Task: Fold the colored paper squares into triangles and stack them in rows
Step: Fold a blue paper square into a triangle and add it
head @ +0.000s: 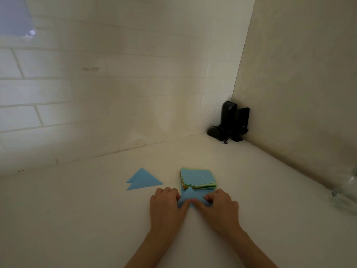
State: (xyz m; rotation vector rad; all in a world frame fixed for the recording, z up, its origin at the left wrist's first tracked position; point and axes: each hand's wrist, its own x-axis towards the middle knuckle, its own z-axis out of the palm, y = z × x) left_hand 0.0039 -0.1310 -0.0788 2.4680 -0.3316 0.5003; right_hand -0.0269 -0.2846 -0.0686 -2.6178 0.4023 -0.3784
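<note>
Both my left hand point(166, 200) and right hand point(220, 203) are pinching a blue paper point(190, 194) on the table point(77, 209), mid-fold. The colored stack point(198, 178) sits just at 12 o'clock of it, with two folded blue triangles point(143, 179) at 10 o'clock.

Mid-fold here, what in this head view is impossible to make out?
- Blue sheet: its near part and crease are hidden under the left hand and right hand.
- Paper stack: sheet count too fine to tell; near edge hidden by the raised flap.
- Folded triangles: their overlap hides the exact number.
- Clear object at the right edge: blurred, cut off.
</note>
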